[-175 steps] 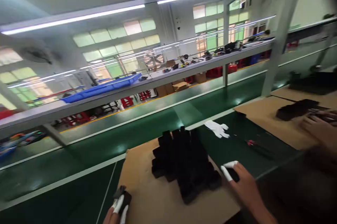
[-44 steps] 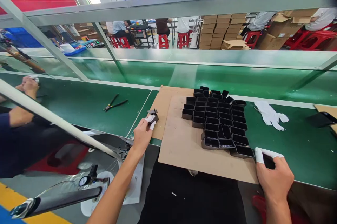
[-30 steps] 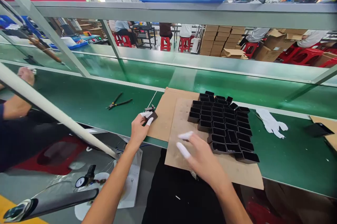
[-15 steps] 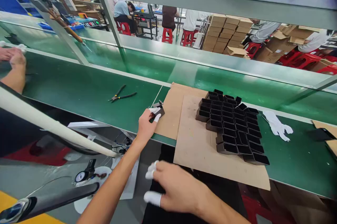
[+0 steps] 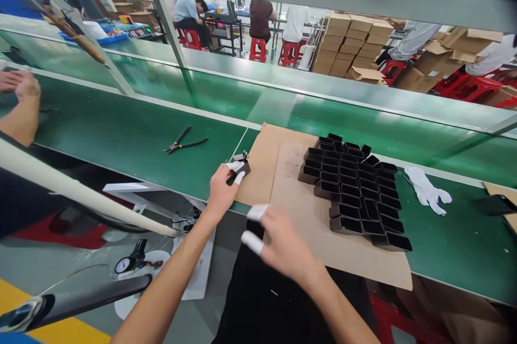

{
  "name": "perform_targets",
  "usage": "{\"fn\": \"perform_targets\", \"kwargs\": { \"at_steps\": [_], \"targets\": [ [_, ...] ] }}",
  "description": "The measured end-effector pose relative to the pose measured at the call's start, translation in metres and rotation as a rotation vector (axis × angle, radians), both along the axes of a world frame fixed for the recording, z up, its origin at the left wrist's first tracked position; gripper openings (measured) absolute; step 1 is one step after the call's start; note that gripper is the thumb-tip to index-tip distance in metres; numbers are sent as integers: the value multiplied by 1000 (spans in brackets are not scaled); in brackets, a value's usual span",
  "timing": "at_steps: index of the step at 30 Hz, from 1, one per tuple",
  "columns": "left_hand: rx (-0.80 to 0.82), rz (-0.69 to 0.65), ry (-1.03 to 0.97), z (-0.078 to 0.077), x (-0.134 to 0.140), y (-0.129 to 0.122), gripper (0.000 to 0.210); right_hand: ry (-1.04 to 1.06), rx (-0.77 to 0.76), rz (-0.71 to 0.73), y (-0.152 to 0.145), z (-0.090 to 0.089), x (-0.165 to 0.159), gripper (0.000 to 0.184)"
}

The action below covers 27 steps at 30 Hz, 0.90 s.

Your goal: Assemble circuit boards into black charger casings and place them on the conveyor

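Note:
My left hand [image 5: 224,185], with white covers on some fingertips, is closed on a small black box-shaped part [image 5: 243,168] at the green bench's near edge. A small fitting stands up from the far side of that part. My right hand [image 5: 285,241] hangs above my lap near the cardboard's edge, thumb and fingers apart, white covers on its fingertips, slightly blurred and holding nothing. To its right, many black rectangular sleeves [image 5: 350,187] stand packed together, open ends up, on a flat cardboard sheet [image 5: 301,212].
Cutting pliers [image 5: 181,142] lie with handles apart on the green bench [image 5: 121,134]. A white glove [image 5: 427,189] rests right of the sleeves, and a black phone-like object [image 5: 495,204] beyond it. Another person's hands [image 5: 22,83] are at far left. A metal rail crosses above the bench.
My right hand has moved up and right from over my lap toward the cardboard. My left hand keeps hold of the black part in about the same place.

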<state>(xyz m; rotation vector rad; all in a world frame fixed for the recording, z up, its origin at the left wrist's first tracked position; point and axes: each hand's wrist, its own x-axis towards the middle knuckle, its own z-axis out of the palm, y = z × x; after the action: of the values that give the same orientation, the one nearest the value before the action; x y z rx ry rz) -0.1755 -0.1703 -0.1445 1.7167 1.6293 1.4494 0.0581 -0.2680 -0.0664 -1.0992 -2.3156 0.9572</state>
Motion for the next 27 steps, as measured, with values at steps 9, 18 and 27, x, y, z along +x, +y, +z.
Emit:
{"fn": "perform_targets", "kwargs": {
  "at_steps": [9,18,27],
  "targets": [
    [19,52,193,9,7,-4,20,111,-63,529,-33,-17,-22,42],
    [13,82,285,11,13,-13,22,146,-154,274,-97,-78,15,63],
    [63,-52,137,42,46,-8,30,172,-23,185,-92,-130,15,48]
  ]
}}
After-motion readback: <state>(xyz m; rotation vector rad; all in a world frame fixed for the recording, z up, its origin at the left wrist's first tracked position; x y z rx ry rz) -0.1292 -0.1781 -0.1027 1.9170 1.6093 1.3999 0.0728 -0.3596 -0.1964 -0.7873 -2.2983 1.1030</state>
